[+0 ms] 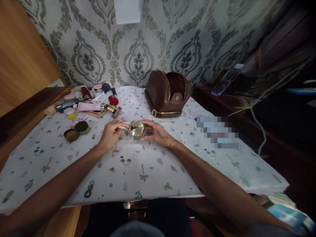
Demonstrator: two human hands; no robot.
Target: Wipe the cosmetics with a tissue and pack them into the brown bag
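Over the middle of the table, my right hand point(158, 133) curls round the side of a round jar with a shiny gold lid point(137, 128). The lid faces up and towards me. My left hand point(112, 133) is at the jar's left side, its thumb and forefinger pinched together. Something thin and pale shows at those fingertips, too small and blurred to name. Beyond my right hand stands a brown leather cosmetic bag point(158, 93), its zipped top open.
Makeup items lie at the back left, among them a pink tube point(89, 107), a red round sponge point(113, 100) and an open dark-lidded jar point(82, 127). A blurred-out flat item point(217, 131) lies on the right. White cables point(258, 128) hang past the table's right edge.
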